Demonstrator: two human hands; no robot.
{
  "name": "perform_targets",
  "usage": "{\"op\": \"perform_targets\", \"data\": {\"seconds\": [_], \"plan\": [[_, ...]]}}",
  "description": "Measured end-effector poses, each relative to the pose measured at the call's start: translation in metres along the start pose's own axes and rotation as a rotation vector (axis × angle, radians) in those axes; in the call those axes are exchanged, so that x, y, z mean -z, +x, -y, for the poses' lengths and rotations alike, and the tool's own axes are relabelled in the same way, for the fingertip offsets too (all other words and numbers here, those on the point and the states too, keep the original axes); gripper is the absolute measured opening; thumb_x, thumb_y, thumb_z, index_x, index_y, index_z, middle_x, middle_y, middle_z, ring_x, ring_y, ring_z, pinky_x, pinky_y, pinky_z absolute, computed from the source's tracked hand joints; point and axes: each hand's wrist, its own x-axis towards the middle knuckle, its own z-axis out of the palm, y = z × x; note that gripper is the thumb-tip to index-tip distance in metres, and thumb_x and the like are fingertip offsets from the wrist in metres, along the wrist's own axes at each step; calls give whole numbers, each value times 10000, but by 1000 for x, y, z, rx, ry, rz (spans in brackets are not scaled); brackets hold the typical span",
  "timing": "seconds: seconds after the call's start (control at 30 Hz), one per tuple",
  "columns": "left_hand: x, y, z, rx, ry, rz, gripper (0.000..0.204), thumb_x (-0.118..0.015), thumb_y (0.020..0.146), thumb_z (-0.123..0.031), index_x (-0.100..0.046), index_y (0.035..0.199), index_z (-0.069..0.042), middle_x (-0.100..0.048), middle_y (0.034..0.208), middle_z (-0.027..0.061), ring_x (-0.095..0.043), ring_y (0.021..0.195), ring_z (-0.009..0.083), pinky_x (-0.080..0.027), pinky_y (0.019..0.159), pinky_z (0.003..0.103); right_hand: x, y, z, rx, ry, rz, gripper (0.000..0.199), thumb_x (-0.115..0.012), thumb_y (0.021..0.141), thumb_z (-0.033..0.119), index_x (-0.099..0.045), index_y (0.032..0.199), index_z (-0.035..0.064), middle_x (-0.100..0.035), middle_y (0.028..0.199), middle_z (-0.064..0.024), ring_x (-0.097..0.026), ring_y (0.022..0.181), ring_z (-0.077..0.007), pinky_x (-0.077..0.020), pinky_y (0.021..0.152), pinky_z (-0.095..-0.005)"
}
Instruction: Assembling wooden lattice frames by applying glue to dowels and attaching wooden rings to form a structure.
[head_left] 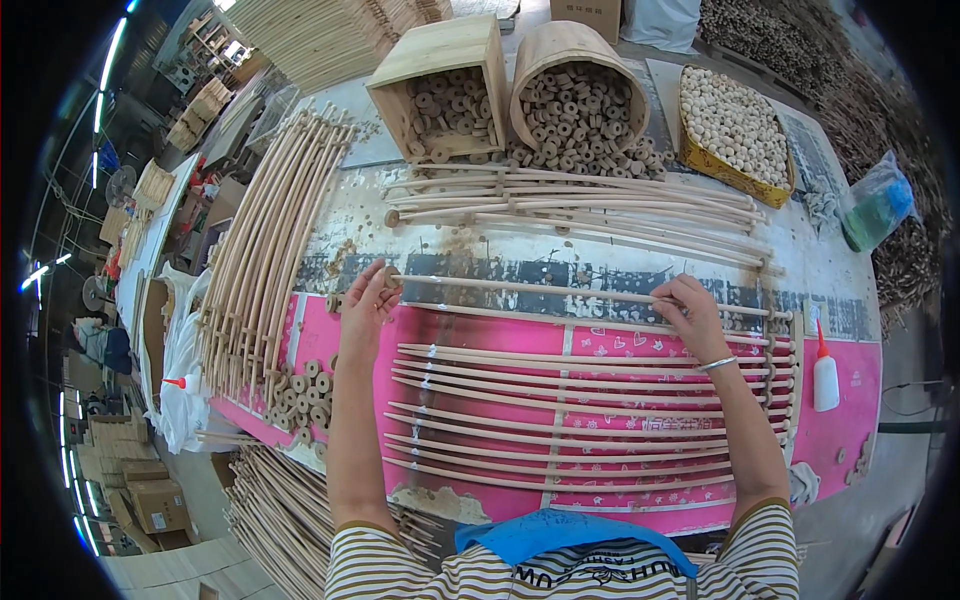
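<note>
Striped sleeves [400,565] sat lowest in view, arms reaching up over the counter [350,215]. Curved rods [570,420] lay in rows on its pink sheet [850,395]. Beyond stood a box [440,85] and a basket [570,85] of wooden rings, and a glue bottle [825,370] at right. One rod [520,290] lay crosswise; the left hand [365,305] pinched its end, the right hand [690,310] gripped it farther along.

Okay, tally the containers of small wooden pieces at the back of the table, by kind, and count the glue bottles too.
Square wooden box: 1
Round wooden barrel: 1
Yellow tray: 1
Glue bottle: 1
Total: 4
</note>
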Motion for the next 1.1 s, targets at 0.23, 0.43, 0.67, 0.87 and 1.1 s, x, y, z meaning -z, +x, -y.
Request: {"op": "perform_targets", "data": {"seconds": [0.23, 0.43, 0.67, 0.87, 1.1], "plan": [[-7, -3, 1, -18, -24, 14, 541, -677, 1021, -136, -471, 1513, -43, -713, 1140, 88, -702, 932, 134, -584, 811, 243, 1, 1, 0, 9, 5, 0, 141, -760, 862, 31, -717, 996, 20, -601, 886, -73, -631, 771, -202, -525, 701, -306], [-42, -13, 8, -43, 76, -53, 829, -719, 990, -128, -214, 1646, -81, -724, 1051, 92, -695, 866, 135, -578, 758, 241, -5, 5, 14, 73, -7, -22, 152, -767, 854, 34, -713, 995, 17, -602, 890, -77, -648, 789, -208, -554, 721, -311], [-59, -18, 12, -73, 140, -92, 909, -745, 971, -128, -165, 1670, -140, -722, 1009, 80, -684, 841, 127, -558, 713, 240, -1, 6, 15, 102, -95, -27, 138, -746, 876, 16, -689, 1001, 2, -604, 894, -82, -641, 786, -198, -536, 712, -297], [-49, 4, 34, -104, 153, -16, 897, -756, 955, -107, -207, 1663, -151, -714, 1006, 64, -669, 824, 118, -530, 694, 236, -2, 7, -6, 140, -275, -68, 162, -735, 913, 242, -736, 973, 92, -678, 890, -93, -668, 868, -295, -536, 752, -418], [-64, -1, 26, -132, 100, 21, 811, -714, 978, -48, -255, 1645, -92, -654, 854, 38, -577, 735, 80, -456, 636, 214, -8, 8, -8, 123, -205, -98, 131, -738, 896, 254, -710, 911, 127, -671, 859, -54, -663, 863, -288, -537, 751, -420]]}}
